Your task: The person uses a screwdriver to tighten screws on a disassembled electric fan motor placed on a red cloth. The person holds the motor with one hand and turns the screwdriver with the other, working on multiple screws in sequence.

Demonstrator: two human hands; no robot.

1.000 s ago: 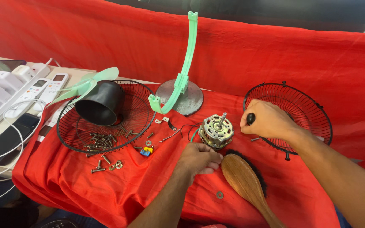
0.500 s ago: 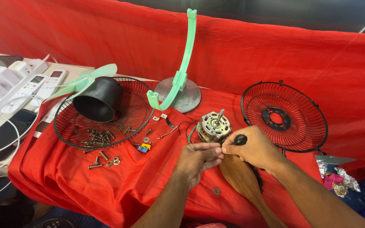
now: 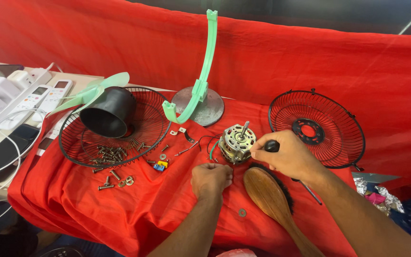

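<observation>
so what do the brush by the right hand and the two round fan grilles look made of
Brush: looks like varnished wood, warm brown with a sheen, dark bristles underneath. Grilles: thin black wire, probably coated metal, since the red cloth shows between the spokes.

A table draped in red cloth (image 3: 167, 223) carries two wire fan grilles (image 3: 115, 128) (image 3: 316, 128), a green stand on a metal base (image 3: 200, 102), a motor (image 3: 236, 143) mid-table, a wooden brush (image 3: 267, 195) and loose screws (image 3: 112, 173) (toward the left edge).
</observation>
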